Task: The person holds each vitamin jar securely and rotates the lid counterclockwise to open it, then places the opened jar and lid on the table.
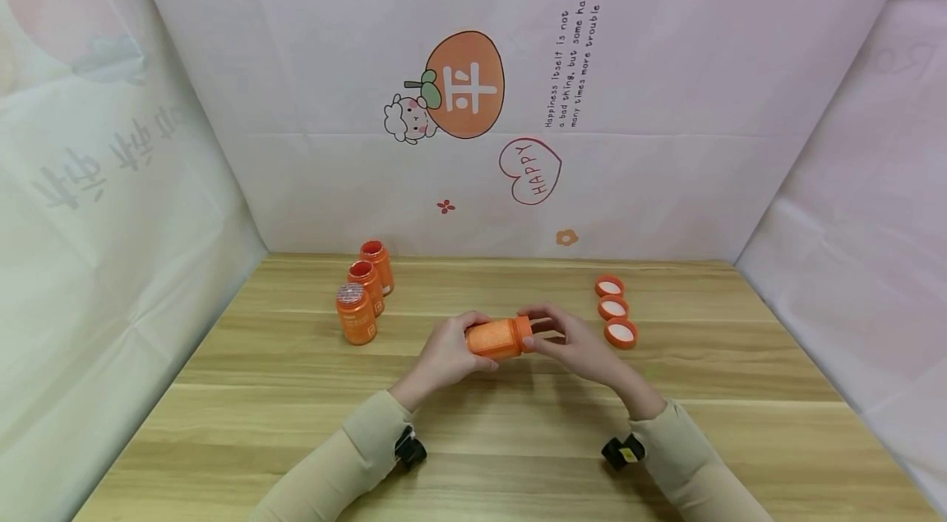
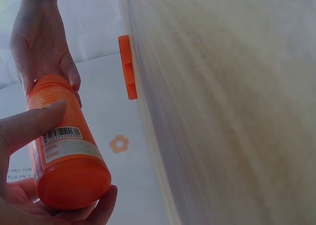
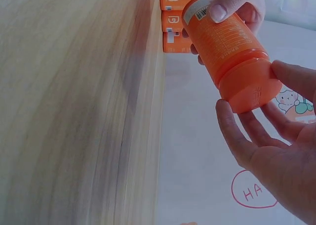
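An orange bottle (image 1: 491, 339) lies sideways in the air above the table, its capped end toward the right. My left hand (image 1: 449, 353) grips its body, thumb along the label with the barcode (image 2: 64, 133). The fingertips of my right hand (image 1: 575, 348) are set around the orange screw cap (image 3: 251, 86), thumb on one side and fingers on the other. The cap sits on the bottle's neck. Three more orange bottles stand at the left: a front one (image 1: 357, 315) with a silvery, printed top, and two behind it with open red mouths (image 1: 362, 270).
Three orange caps with white liners lie in a row at the right: a near cap (image 1: 621, 333), a middle cap (image 1: 612, 307) and a far cap (image 1: 610, 286). The wooden table (image 1: 473, 456) ends at a printed white backdrop (image 1: 636, 193), with white sheets on both sides.
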